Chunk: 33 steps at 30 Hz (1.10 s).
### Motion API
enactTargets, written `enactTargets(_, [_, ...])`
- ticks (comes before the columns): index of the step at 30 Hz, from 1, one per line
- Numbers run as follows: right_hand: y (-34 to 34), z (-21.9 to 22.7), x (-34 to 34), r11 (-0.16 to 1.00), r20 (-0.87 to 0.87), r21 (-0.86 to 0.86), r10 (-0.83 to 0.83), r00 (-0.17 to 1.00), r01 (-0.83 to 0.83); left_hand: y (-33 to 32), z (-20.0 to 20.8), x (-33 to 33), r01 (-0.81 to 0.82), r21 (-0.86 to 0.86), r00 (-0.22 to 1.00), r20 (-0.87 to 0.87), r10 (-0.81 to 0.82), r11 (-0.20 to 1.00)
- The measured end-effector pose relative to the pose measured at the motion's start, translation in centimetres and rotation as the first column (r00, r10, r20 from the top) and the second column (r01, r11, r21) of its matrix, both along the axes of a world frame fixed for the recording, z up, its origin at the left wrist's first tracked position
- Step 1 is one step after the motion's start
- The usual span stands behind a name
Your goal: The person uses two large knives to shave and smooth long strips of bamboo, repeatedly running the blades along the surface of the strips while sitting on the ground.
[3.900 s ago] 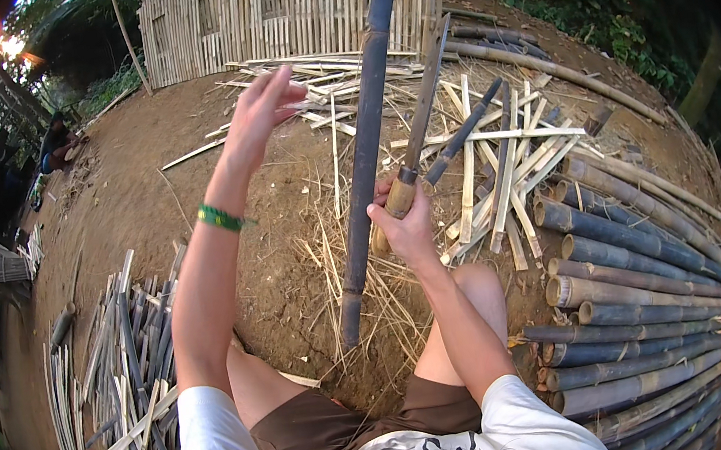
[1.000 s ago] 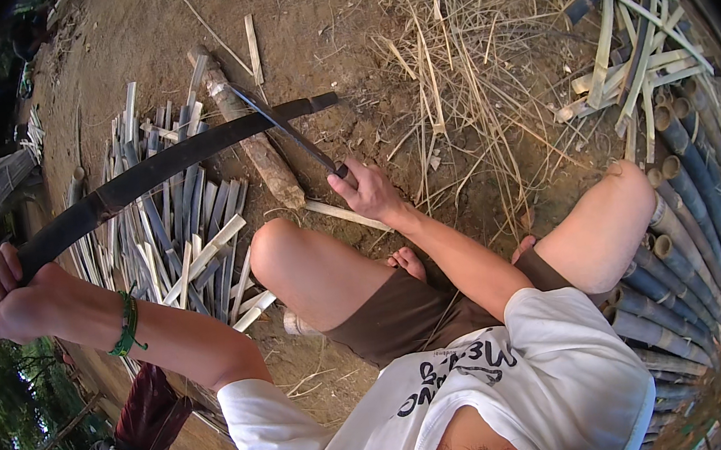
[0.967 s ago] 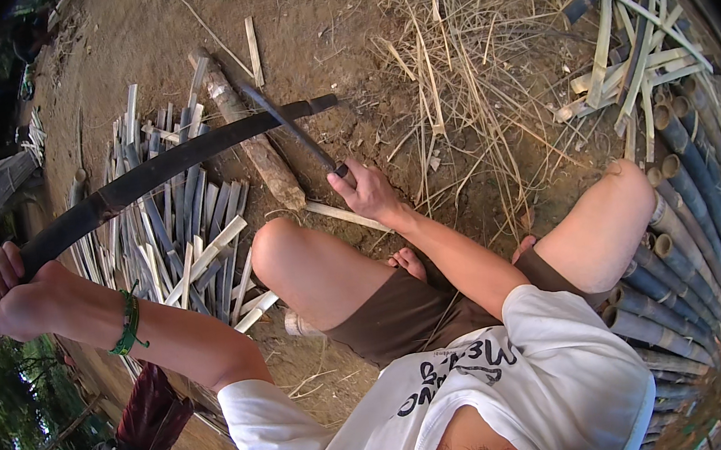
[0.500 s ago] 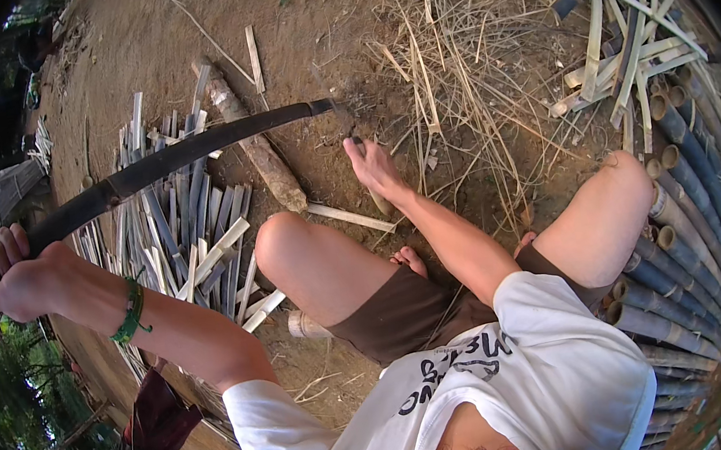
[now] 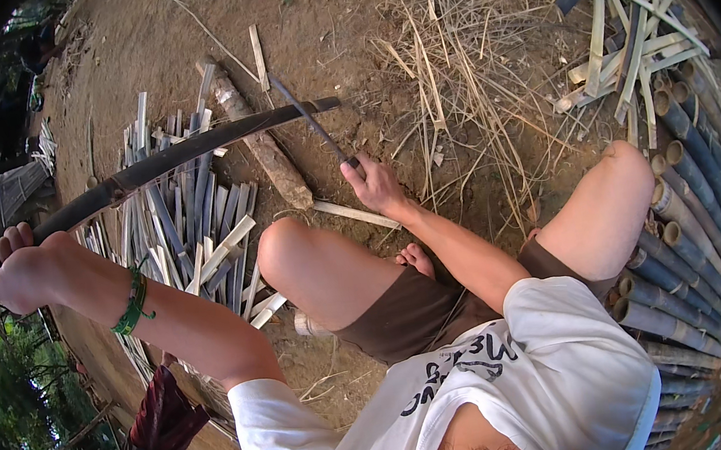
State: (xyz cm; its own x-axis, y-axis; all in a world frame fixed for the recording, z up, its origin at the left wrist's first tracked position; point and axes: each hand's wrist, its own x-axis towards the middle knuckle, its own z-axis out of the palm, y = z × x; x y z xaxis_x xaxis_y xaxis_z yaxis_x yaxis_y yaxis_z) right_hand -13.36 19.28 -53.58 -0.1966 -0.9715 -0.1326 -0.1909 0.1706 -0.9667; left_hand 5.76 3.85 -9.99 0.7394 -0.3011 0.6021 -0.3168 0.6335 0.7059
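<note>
A long dark bamboo pole [image 5: 160, 166] reaches from the far left toward the middle of the view, appearing curved through the lens. My left hand [image 5: 23, 268] is closed around it at the left, a green woven band on that wrist. Near the pole's right end, my right hand [image 5: 376, 186] grips a machete [image 5: 313, 122] by its dark handle. Its narrow blade slants up and left, crossing the pole in view; whether the two touch I cannot tell. Beneath the pole lies a short, thick log [image 5: 269, 160] on the dirt, in front of my left knee.
Split bamboo strips [image 5: 199, 217] are heaped left of my left knee. Thin shavings [image 5: 460, 80] litter the ground ahead. More strips [image 5: 623, 35] lie at the far right, above stacked bamboo poles [image 5: 688, 214]. Another person [image 5: 149, 436] is at the lower left.
The machete, blurred half a second ago, now shows clearly with its blade pointing up-left across the pole. My right hand has shifted slightly down; my left hand still holds the pole.
</note>
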Motion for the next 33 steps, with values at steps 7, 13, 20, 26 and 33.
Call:
enactTargets(7, [0.6, -0.1, 0.8, 0.999, 0.042, -0.016, -0.028, 0.999, 0.029, -0.6, 0.1, -0.6, -0.032, 0.054, 0.999, 0.015, 0.032, 0.998])
enactTargets(13, [-1.5, -5.4, 0.1, 0.943, 0.177, 0.27, -0.245, 0.953, 0.192, -2.3, 0.8, -3.3, 0.032, 0.082, 0.999, -0.025, -0.03, 0.996])
enactTargets(20, [2.0, -1.9, 1.9, 0.994, 0.022, 0.022, -0.103, 0.994, 0.103, -1.8, 0.4, -3.2, -0.036, 0.134, 0.997, -0.06, 0.044, 0.99])
enactTargets(26, [2.4, -1.8, 1.3, 0.988, 0.205, 0.106, -0.136, 0.969, 0.116, -0.9, 1.0, -4.6, -0.037, 0.156, 0.989, -0.134, 0.058, 0.987])
enactTargets(33, [2.3, -3.7, -2.9, 0.93, 0.146, 0.349, -0.174, 0.974, 0.114, 1.1, 1.7, -7.5, 0.112, 0.142, 0.989, -0.109, -0.097, 0.983])
